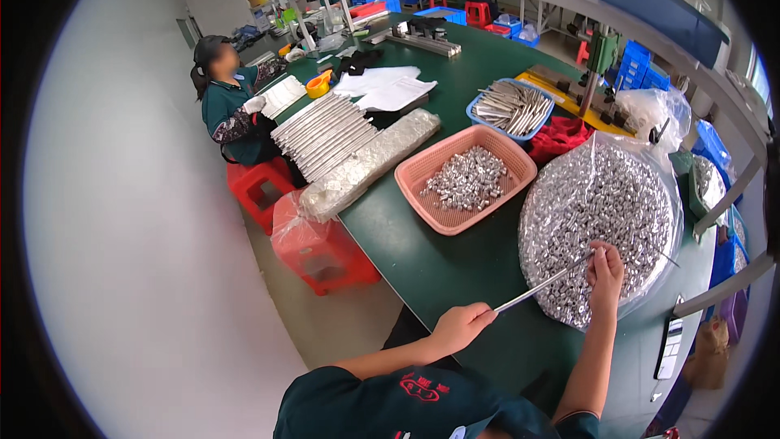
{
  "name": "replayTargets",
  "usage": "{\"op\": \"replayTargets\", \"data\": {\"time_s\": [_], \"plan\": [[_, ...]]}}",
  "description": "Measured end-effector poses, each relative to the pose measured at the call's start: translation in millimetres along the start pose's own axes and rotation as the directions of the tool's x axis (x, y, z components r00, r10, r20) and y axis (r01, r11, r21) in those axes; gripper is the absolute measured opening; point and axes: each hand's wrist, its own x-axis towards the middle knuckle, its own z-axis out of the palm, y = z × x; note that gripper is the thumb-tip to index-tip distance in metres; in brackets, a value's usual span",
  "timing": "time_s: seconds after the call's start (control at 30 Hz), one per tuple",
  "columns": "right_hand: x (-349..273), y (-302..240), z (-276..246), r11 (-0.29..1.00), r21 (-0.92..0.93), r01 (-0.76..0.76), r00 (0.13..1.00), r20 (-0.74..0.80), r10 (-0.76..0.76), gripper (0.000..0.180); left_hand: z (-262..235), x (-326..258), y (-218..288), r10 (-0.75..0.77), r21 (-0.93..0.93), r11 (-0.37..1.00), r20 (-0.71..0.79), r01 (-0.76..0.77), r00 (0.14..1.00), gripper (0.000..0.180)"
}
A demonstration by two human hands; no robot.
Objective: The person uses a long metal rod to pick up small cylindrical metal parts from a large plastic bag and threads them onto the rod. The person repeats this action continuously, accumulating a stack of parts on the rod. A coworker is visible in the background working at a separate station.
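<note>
Silver rod (pixel 540 286): left hand (pixel 461 328) closed round near end, right hand (pixel 605 272) pinching far end

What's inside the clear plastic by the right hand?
Many small silvery pieces lie inside the clear plastic; the right hand hides some, and whatever lies beneath the pile is covered.

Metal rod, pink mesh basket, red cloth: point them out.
Metal rod (pixel 540 284): head view, on its shaft.
Pink mesh basket (pixel 431 158): head view, inside of its far wall.
Red cloth (pixel 559 139): head view, its crumpled middle.
</note>
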Motion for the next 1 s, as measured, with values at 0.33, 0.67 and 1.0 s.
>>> {"op": "replayTargets", "data": {"time_s": [0.33,0.67,1.0], "plan": [[-1,-9,-7,0.710,0.592,-0.382,0.922,0.184,0.342,0.025,5,0,-2,0.074,-0.031,0.997,-0.036,-0.075,0.997,0.022],[1,-3,-12,0.619,0.619,-0.483,0.875,0.324,0.359,0.026,3,-1,3,0.044,-0.053,0.998,-0.001,-0.044,0.999,0.018],[-1,-4,-14,0.637,0.628,-0.447,0.895,0.311,0.321,0.026,4,-1,5,0.018,-0.045,0.999,0.000,-0.018,1.000,0.018]]}}
